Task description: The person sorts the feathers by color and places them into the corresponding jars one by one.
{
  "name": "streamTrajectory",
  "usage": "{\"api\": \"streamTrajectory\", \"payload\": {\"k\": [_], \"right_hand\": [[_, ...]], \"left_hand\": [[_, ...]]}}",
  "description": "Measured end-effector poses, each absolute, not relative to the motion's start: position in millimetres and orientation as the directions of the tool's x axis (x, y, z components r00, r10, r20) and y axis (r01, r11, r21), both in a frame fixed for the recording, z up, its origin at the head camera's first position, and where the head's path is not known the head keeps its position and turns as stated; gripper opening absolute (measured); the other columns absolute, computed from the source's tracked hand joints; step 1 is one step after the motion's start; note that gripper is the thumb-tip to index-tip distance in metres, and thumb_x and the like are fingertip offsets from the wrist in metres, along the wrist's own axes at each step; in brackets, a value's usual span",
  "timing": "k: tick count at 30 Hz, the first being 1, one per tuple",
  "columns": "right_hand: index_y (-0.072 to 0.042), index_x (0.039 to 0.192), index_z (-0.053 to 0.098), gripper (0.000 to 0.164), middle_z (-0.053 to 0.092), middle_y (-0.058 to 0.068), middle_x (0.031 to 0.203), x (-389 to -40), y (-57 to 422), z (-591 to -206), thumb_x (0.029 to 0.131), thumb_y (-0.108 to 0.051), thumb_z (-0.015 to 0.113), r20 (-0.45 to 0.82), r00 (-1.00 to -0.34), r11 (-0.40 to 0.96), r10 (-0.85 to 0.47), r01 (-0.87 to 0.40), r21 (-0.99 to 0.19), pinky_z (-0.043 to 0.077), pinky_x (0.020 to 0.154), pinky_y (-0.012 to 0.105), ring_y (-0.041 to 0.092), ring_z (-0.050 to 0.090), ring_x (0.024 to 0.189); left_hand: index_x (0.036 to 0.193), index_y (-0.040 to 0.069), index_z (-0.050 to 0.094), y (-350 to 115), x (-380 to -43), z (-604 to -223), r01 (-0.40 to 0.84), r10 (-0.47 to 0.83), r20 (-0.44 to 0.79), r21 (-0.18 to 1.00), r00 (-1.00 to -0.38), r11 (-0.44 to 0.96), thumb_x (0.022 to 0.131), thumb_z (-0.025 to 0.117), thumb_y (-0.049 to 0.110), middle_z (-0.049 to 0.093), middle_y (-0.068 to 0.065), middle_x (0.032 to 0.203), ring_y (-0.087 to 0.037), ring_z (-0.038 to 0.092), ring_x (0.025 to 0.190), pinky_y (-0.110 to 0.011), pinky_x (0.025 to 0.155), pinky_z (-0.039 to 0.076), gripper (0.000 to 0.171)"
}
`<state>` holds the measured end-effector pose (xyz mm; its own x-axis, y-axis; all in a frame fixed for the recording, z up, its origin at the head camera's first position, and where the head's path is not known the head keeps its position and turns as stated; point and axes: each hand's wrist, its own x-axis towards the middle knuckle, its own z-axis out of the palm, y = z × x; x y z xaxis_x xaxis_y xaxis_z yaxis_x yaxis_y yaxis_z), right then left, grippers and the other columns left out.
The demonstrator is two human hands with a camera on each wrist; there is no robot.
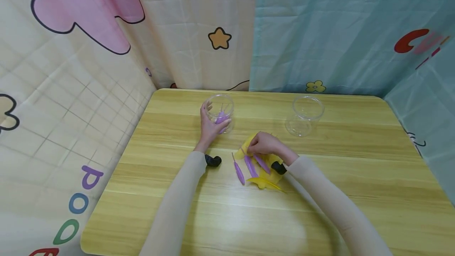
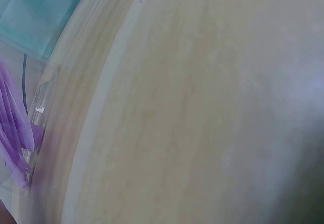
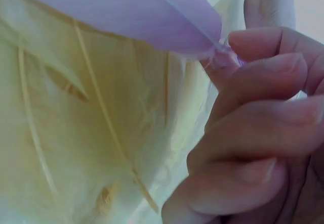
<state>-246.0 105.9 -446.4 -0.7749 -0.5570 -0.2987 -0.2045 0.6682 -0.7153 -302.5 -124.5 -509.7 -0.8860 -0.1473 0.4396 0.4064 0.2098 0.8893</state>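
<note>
My left hand (image 1: 210,125) grips a clear plastic jar (image 1: 227,106) at the back of the table, thumb across its near side. Inside it stand purple feathers (image 1: 221,117), which show at the left edge of the left wrist view. Over a small pile of feathers, my right hand (image 1: 267,144) pinches a purple feather (image 3: 167,16) by its quill end between thumb and forefinger. Yellow feathers (image 3: 101,113) lie beneath that hand. Another purple feather (image 1: 239,172) lies at the pile's left side, and a yellow feather (image 1: 264,183) at its front.
A second clear jar (image 1: 299,126) stands at the back right of the wooden table (image 1: 142,192), with no feathers visible in it. Printed curtains (image 1: 192,19) hang close behind the table and along its sides. A black wrist camera (image 1: 213,161) sits at my left cuff.
</note>
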Motion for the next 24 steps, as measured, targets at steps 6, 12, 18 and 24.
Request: {"api": "streamTrajectory", "payload": {"k": [6, 12, 18, 24], "right_hand": [[-0.013, 0.050, 0.050, 0.036, 0.033, -0.007, 0.046, -248, 111, -444, 0.083, -0.017, 0.063, -0.239, -0.830, 0.721, -0.504, -0.252, -0.646, 0.023, 0.042, 0.022, 0.008, 0.029, 0.042], [-0.006, 0.085, 0.074, 0.025, 0.035, -0.005, 0.048, -262, 111, -427, 0.090, -0.030, 0.066, -0.194, -0.883, 0.531, -0.427, -0.071, -0.844, 0.024, 0.041, 0.023, 0.009, 0.026, 0.042], [-0.009, 0.116, 0.069, 0.038, 0.034, -0.003, 0.051, -273, 92, -403, 0.091, -0.037, 0.063, -0.044, -0.949, 0.085, -0.311, 0.018, -0.996, 0.021, 0.044, 0.027, 0.011, 0.023, 0.043], [-0.009, 0.114, 0.069, 0.032, 0.040, -0.003, 0.054, -280, 54, -390, 0.091, -0.030, 0.065, 0.063, -0.995, -0.366, -0.074, -0.032, -0.930, 0.021, 0.042, 0.022, 0.007, 0.031, 0.045]], "left_hand": [[0.144, 0.026, 0.027, -124, -302, -510, 0.388, -0.153, 0.424, 0.896, -0.892, 0.217, 0.064, 0.089, 0.024, 0.036, -0.003, 0.142, -0.019, 0.033, 0.127, -0.047, 0.101, 0.032, 0.102], [0.144, 0.026, 0.027, -125, -303, -507, 0.390, -0.156, 0.427, 0.894, -0.891, 0.222, 0.065, 0.089, 0.023, 0.034, -0.006, 0.143, -0.023, 0.033, 0.128, -0.048, 0.100, 0.032, 0.101], [0.145, 0.026, 0.025, -125, -303, -506, 0.368, -0.153, 0.407, 0.902, -0.901, 0.227, 0.064, 0.089, 0.023, 0.035, -0.011, 0.143, -0.020, 0.033, 0.128, -0.048, 0.101, 0.033, 0.103], [0.145, 0.026, 0.024, -124, -302, -508, 0.353, -0.160, 0.392, 0.908, -0.906, 0.226, 0.064, 0.089, 0.023, 0.035, -0.005, 0.142, -0.020, 0.033, 0.128, -0.046, 0.101, 0.033, 0.104]]}}
